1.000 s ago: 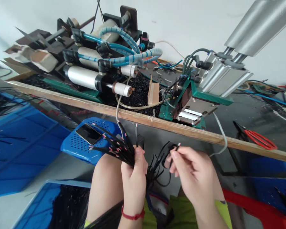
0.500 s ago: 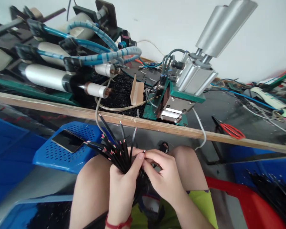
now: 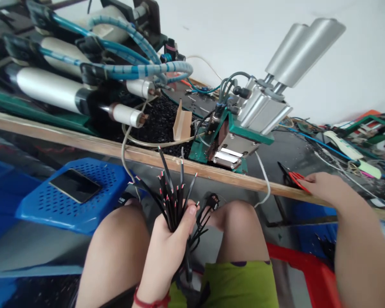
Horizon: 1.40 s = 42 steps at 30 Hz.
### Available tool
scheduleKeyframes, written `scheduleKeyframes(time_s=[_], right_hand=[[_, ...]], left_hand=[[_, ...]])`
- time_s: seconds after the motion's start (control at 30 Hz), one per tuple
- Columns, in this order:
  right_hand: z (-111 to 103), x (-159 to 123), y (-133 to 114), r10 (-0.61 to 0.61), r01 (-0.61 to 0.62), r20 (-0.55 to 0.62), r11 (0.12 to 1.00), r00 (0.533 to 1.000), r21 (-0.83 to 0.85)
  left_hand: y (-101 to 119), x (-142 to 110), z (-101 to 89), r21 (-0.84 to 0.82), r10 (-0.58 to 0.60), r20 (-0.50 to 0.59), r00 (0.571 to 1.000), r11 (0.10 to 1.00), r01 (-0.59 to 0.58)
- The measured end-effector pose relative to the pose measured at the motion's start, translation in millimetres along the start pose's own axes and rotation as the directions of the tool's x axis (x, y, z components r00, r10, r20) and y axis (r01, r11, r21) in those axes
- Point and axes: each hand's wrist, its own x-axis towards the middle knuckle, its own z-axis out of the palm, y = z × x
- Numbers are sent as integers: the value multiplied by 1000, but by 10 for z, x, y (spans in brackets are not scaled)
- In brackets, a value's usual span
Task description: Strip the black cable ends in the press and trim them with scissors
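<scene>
My left hand is closed around a bundle of black cables. Their upper ends fan out and show stripped tips with small red, white and green wires. One cable end pokes out by the thumb, while the lower part of the bundle hangs between my knees. Over at the bench edge on the right, my right hand has its fingers on the red handles of a pair of scissors, whose dark blades point away to the left. Part of the handles is hidden by the fingers.
A pneumatic machine stands at the bench's wooden edge, with larger cylinders and blue hoses to its left. A phone lies on a blue stool. Red plastic furniture is at lower right.
My right hand has left the cable bundle and reached right to the scissors on the bench. My left hand keeps hold of the cables. The view has shifted slightly.
</scene>
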Motion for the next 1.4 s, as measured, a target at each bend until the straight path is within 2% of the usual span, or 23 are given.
scheduleKeyframes(time_s=[0.07,0.1,0.17,0.2,0.23,0.27,0.3,0.33,0.37,0.4,0.43,0.47,0.53,0.57,0.6,0.7,0.87,1.1,1.4], right_hand=[[-20,-39,-57,14,-16,142,1000,990,13],[-41,-101,-87,20,-24,164,999,986,22],[-91,-322,-150,21,-32,130,996,991,86],[-113,-480,-185,19,-38,94,978,995,205],[-129,-665,-221,12,-29,50,930,999,366],[-136,-869,-260,9,-8,0,824,1000,567],[-133,-1081,-300,4,34,-50,677,999,735],[-119,-1288,-345,-20,80,-83,566,996,821],[-95,-1480,-395,-73,107,-81,503,994,857],[-60,-1648,-452,-184,124,-36,495,982,860],[-19,-1786,-517,-326,132,48,505,944,853],[27,-1893,-591,-474,131,153,512,867,849],[116,-2023,-757,-690,141,325,527,647,838],[153,-2056,-841,-742,162,378,541,554,826],[182,-2074,-919,-770,192,412,555,486,810],[225,-2075,-1070,-801,256,450,566,395,784],[245,-2004,-1062,-830,144,482,533,281,833],[264,-1944,-983,-797,20,568,584,206,812],[313,-1970,-953,-796,17,558,577,237,816]], left_hand=[[2,-1,-2,-4,-8,-17,1000,1000,8],[10,-6,-3,-6,-15,-26,1000,1000,15],[37,-22,-8,-6,-24,-28,999,1000,24],[52,-32,-11,-6,-26,-21,999,1000,26],[66,-42,-14,-8,-24,-13,1000,1000,24],[77,-50,-19,-12,-20,-4,1000,1000,20],[85,-57,-23,-19,-18,7,1000,1000,18],[89,-62,-27,-30,-22,19,1000,999,23],[91,-66,-31,-47,-32,28,999,998,34],[91,-68,-33,-66,-45,35,998,997,47],[91,-69,-35,-83,-58,45,997,995,61],[92,-71,-36,-96,-66,57,996,993,71],[98,-77,-35,-106,-65,80,995,992,73],[104,-81,-34,-108,-59,87,994,992,68],[109,-87,-34,-108,-55,91,994,992,65],[118,-102,-38,-117,-49,95,994,991,61],[105,-116,-45,-157,-55,121,991,985,74],[146,-118,-31,-198,-17,168,986,979,50],[202,-95,13,-180,-12,132,991,983,35]])
